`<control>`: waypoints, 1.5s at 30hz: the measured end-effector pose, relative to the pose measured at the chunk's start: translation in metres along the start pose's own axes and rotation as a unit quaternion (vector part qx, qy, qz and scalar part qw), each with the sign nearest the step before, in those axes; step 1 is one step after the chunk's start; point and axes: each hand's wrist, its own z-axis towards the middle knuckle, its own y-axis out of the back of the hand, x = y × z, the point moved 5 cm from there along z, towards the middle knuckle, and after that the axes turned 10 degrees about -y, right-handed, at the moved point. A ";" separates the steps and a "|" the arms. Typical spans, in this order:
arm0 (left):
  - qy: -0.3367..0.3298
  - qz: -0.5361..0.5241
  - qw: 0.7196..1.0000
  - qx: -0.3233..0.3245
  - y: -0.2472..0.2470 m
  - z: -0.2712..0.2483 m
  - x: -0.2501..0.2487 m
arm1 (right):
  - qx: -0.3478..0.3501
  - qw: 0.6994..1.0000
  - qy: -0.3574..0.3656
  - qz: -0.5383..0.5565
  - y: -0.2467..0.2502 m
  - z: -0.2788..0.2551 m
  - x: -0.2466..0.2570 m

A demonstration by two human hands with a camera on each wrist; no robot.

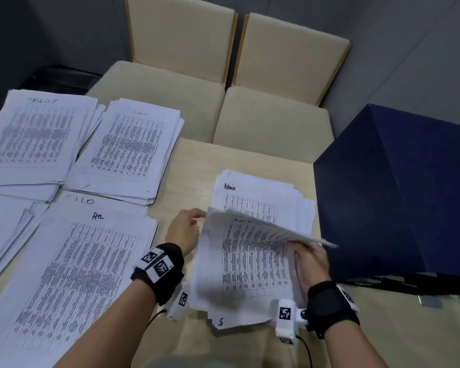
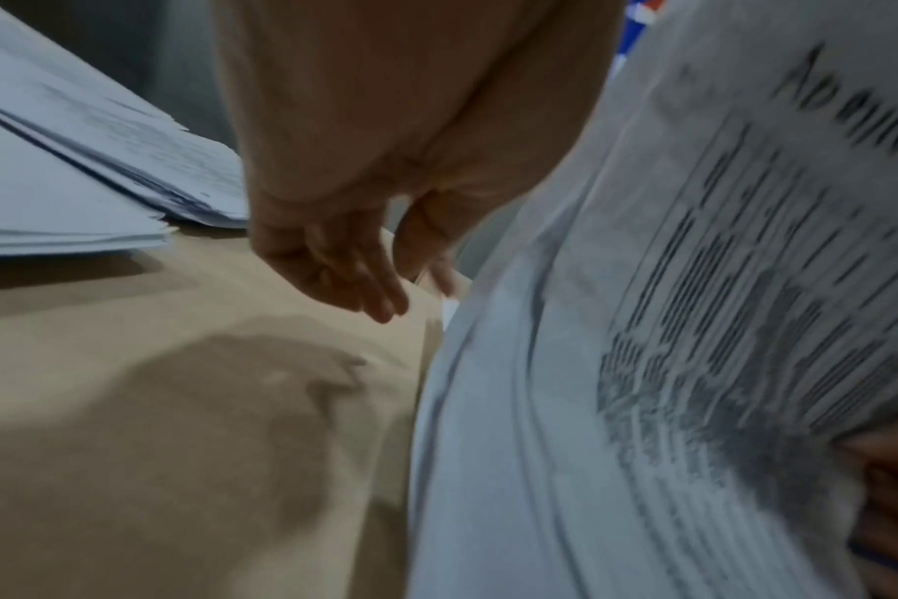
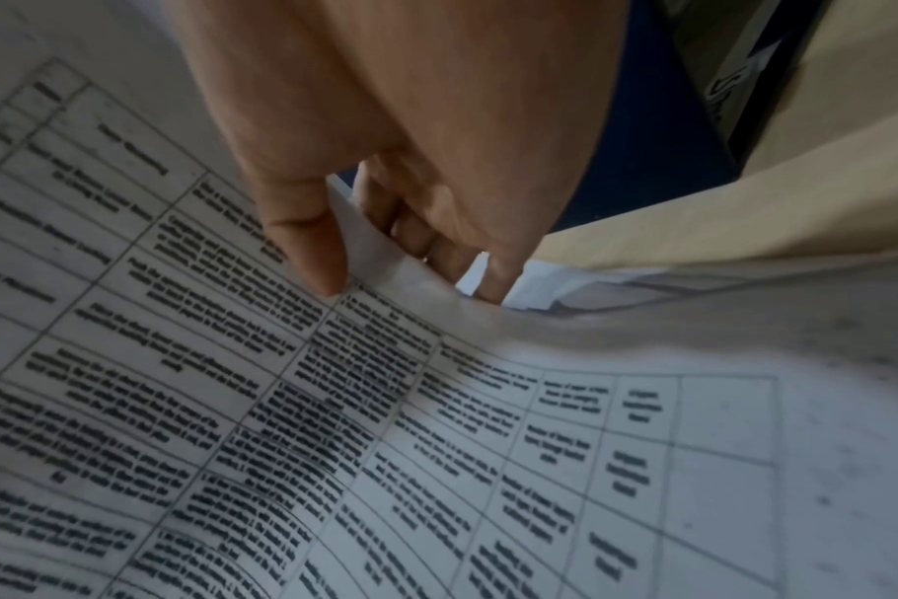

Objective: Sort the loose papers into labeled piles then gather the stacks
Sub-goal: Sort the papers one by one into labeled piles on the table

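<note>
Sorting goes on at a pale wooden table (image 1: 194,166) where labeled piles fill the left half: a stack headed "Hr" (image 1: 72,274) at the near left edge, one headed "Admin" (image 1: 129,147) toward the far edge, and one with a smeared heading (image 1: 29,136) at the far left corner. A dark blue box (image 1: 398,192) stands along the right edge. Between box and piles, near the front edge, lies the loose unsorted heap (image 1: 245,264), its visible sheets also marked "Admin".

The right hand (image 1: 310,260) pinches a sheaf of the heap's upper sheets (image 1: 271,224) at the right margin, thumb on top and fingers curled beneath, and holds it bowed off the pages below. The left hand (image 1: 185,229) hangs beside the heap's left edge, fingers relaxed and loosely spread; whether its fingertips (image 2: 380,304) touch paper is hard to tell through the blur.

Judged from this, the sorting step is still in hand: the headings under the lifted sheaf are being checked. The next move calls for peeling off like-labeled sheets cleanly, the left hand steadying the rest, and carrying them across to the far "Admin" pile without fanning it out of square.
</note>
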 end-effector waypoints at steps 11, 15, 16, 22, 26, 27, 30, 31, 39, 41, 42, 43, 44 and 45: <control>-0.024 0.222 0.973 0.049 -0.010 0.014 -0.003 | 0.002 0.999 -0.012 0.036 0.010 -0.001 -0.002; -0.060 0.272 0.960 0.032 0.005 0.013 -0.004 | 0.006 0.999 -0.032 0.038 0.006 -0.002 -0.003; -0.074 0.243 0.967 0.025 0.007 0.012 -0.003 | 0.016 0.998 -0.035 0.041 0.004 -0.001 -0.004; -0.050 -0.148 0.984 0.081 0.008 -0.005 -0.015 | 0.032 0.999 -0.006 0.016 -0.008 0.000 -0.006; 0.031 -0.168 0.985 0.005 -0.001 0.001 -0.004 | -0.016 1.000 0.010 0.009 0.005 0.002 -0.014; 0.049 -0.132 0.990 -0.014 -0.005 0.005 0.002 | -0.023 1.000 0.019 -0.005 0.006 0.002 -0.013; 0.079 0.020 0.996 0.026 -0.019 0.011 0.002 | -0.062 0.998 0.006 0.008 0.014 0.003 -0.007; 0.069 0.065 0.995 0.041 -0.022 0.013 -0.001 | -0.068 0.997 0.006 0.023 0.016 0.003 -0.006; -0.025 0.395 0.916 0.066 -0.013 0.012 -0.023 | 0.016 0.999 0.039 0.024 0.021 -0.004 0.001; -0.032 0.400 0.914 0.050 -0.003 0.009 -0.024 | -0.015 0.999 0.028 0.022 0.022 0.000 -0.006; -0.043 0.384 0.922 0.039 0.001 0.007 -0.025 | -0.029 0.999 0.014 0.036 0.020 0.000 -0.008; -0.061 0.353 0.933 0.026 0.003 0.005 -0.026 | -0.034 0.998 -0.001 0.053 0.018 0.000 -0.009; -0.084 0.311 0.946 0.015 0.004 0.003 -0.025 | -0.021 0.997 -0.011 0.068 0.015 0.002 -0.010; -0.110 0.253 0.961 0.006 0.003 0.002 -0.024 | -0.004 0.997 -0.021 0.072 0.011 0.002 -0.010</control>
